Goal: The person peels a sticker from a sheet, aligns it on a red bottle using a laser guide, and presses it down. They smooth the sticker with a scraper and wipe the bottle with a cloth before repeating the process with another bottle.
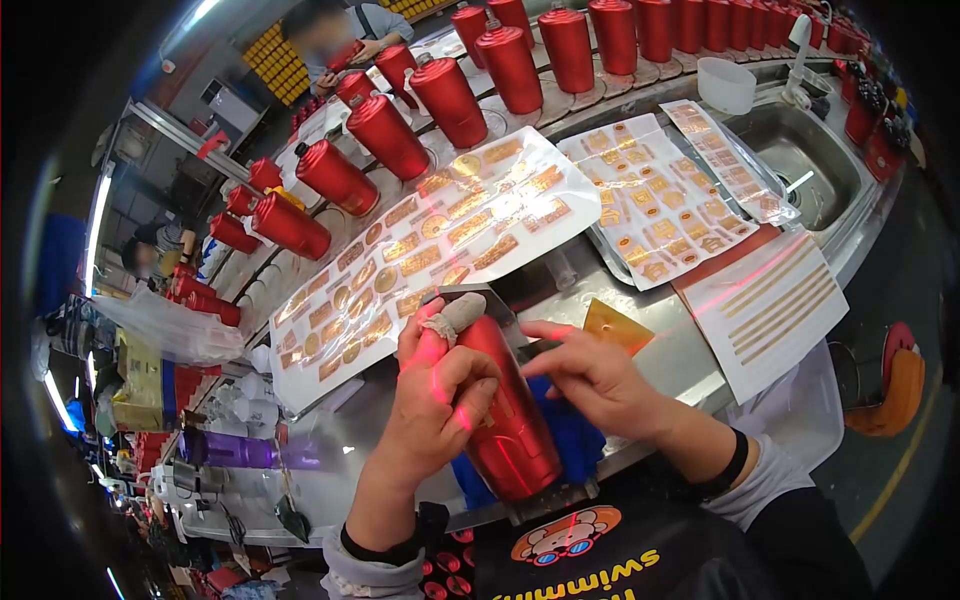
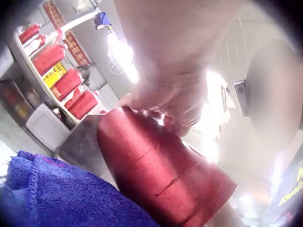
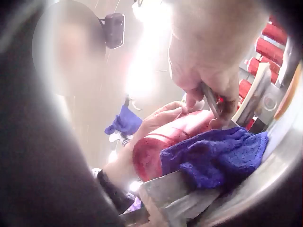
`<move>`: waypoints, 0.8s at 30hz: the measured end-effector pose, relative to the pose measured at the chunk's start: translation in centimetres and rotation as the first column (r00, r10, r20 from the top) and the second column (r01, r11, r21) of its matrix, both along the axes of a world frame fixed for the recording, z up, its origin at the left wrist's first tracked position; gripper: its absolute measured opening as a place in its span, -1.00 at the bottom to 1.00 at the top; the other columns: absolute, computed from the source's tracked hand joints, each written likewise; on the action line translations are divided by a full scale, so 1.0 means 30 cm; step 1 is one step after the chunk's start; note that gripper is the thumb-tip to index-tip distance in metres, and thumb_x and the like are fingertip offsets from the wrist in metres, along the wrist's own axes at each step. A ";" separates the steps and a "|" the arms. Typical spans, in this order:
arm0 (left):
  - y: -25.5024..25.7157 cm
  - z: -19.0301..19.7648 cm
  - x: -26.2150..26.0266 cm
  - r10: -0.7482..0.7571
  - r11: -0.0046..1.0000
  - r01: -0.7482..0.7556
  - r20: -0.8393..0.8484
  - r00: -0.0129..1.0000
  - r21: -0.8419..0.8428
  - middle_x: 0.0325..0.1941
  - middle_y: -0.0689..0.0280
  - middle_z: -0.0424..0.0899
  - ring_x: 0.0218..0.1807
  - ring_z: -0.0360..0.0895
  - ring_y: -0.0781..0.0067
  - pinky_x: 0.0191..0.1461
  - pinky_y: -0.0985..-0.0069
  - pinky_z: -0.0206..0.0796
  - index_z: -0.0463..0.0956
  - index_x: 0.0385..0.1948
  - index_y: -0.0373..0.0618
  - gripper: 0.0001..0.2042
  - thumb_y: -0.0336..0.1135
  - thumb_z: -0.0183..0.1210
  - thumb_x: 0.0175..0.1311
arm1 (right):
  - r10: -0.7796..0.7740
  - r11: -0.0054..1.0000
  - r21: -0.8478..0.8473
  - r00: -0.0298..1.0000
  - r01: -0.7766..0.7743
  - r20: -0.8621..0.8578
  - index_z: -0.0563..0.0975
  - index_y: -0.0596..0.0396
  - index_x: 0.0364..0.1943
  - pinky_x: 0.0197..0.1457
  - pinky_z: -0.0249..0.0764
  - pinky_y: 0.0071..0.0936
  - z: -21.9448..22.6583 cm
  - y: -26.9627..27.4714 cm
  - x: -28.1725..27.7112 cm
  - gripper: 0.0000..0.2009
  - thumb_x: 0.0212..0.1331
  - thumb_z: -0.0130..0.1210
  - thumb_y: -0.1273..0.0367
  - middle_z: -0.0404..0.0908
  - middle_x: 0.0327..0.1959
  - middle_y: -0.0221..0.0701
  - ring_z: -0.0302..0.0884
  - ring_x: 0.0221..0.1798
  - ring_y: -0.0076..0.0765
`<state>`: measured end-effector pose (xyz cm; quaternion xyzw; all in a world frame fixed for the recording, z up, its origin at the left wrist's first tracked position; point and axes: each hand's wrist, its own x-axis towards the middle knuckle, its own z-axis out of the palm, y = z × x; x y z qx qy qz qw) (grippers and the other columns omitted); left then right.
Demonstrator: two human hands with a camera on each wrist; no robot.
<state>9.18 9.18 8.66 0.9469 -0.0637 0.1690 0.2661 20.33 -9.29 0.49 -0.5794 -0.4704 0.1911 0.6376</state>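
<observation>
The left hand (image 1: 440, 400) curls round a red cup (image 1: 505, 410) lying tilted on a blue cloth (image 1: 570, 435) at the tabletop (image 1: 660, 350) edge. The right hand (image 1: 600, 380) touches the cup's side, seemingly pinching a thin tool, largely hidden. The cup is glossy metal, the cloth fuzzy.

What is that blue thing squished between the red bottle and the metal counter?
A blue cloth lies under the red bottle, cushioning it on the metal counter. The head and right wrist views show it.
</observation>
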 end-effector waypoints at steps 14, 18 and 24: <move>0.001 -0.024 -0.004 0.044 0.999 -0.044 0.025 0.999 0.009 0.17 -0.12 0.48 0.30 0.24 -0.26 0.43 0.05 -0.07 0.56 -0.33 -0.11 -0.85 -0.46 0.27 0.03 | -0.113 0.986 -0.124 0.994 0.114 0.010 0.58 0.02 -0.37 0.01 0.38 -0.41 0.049 0.063 -0.065 -0.85 0.12 0.28 0.29 0.36 0.21 -0.19 0.44 0.06 -0.29; 0.000 -0.026 -0.004 0.041 0.997 -0.043 0.041 0.998 0.058 0.12 -0.09 0.50 0.27 0.27 -0.25 0.42 0.06 -0.04 0.55 -0.30 -0.12 -0.83 -0.46 0.26 0.04 | -0.121 0.984 -0.126 0.992 0.123 0.026 0.58 0.02 -0.37 -0.07 0.38 -0.48 0.046 0.063 -0.065 -0.86 0.11 0.27 0.30 0.36 0.21 -0.24 0.44 0.02 -0.37; -0.040 -0.039 -0.014 0.232 0.945 -0.219 0.025 0.972 -0.241 -0.05 0.03 0.54 0.21 0.34 -0.07 0.40 0.07 -0.01 0.47 -0.03 -0.19 -0.67 -0.43 0.18 0.12 | -0.136 0.983 -0.115 0.989 0.142 0.061 0.58 0.02 -0.32 -0.02 0.39 -0.47 0.034 0.057 -0.061 -0.87 0.11 0.27 0.33 0.40 0.20 -0.20 0.44 0.09 -0.30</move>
